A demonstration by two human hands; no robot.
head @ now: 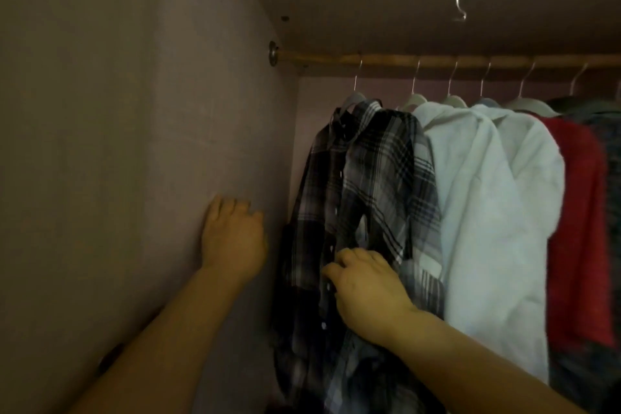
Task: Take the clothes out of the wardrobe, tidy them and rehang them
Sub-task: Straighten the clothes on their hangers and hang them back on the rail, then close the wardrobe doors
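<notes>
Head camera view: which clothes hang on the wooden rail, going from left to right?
Black-and-white plaid shirt → white shirt → red garment.

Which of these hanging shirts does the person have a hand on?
The dark plaid shirt, leftmost on the rail. The right hand pinches its front; the white shirt and the red garment further right hang untouched.
</notes>
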